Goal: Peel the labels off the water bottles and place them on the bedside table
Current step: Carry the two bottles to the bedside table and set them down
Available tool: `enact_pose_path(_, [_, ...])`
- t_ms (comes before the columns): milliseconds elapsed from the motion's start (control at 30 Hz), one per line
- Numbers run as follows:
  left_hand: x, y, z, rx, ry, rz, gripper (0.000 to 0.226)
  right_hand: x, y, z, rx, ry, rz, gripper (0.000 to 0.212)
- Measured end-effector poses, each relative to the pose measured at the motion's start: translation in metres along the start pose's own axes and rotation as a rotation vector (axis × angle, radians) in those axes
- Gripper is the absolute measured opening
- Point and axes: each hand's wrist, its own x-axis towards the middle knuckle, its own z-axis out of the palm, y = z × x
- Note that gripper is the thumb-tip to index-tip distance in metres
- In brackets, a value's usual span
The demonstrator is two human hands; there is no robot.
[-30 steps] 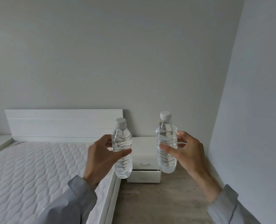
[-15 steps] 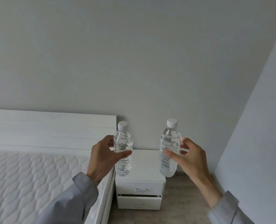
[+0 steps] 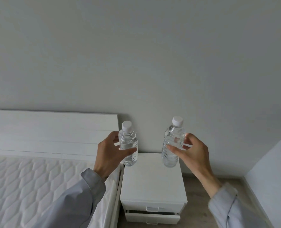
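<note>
The left hand (image 3: 111, 154) is wrapped around the middle of a clear water bottle (image 3: 128, 145), thumb across the front and fingers behind. The right hand (image 3: 190, 153) pinches a second clear bottle (image 3: 171, 143) between thumb and fingertips at about mid-height. Both bottles have white caps, look full, and show no labels. Both are held roughly upright over the far end of a white bedside worktop (image 3: 153, 183); whether either base touches the top cannot be told.

The worktop sits in a corner, with two drawers (image 3: 153, 211) below; the lower one stands slightly ajar. A bed with a quilted mattress (image 3: 29, 181) and white headboard (image 3: 51, 132) sits just beside it on the left.

The likely next step is setting both bottles down. The left bottle hangs close to the worktop's left edge, so it could slip into the gap beside the bed. The right hand's light pinch could let its smooth bottle slide or land tilted and topple.
</note>
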Motion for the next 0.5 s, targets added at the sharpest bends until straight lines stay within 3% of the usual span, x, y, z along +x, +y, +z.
enact_pose_path(267, [0.107, -0.119, 0.073, -0.008, -0.061, -0.147, 0.061, 0.107, 0.097, 0.108, -0.042, -0.063, 0.049, 0.053])
enact_pose_path(500, [0.174, -0.28, 0.161, -0.026, -0.173, -0.153, 0.059, 0.159, 0.238, 0.22, -0.001, -0.151, 0.119, 0.049])
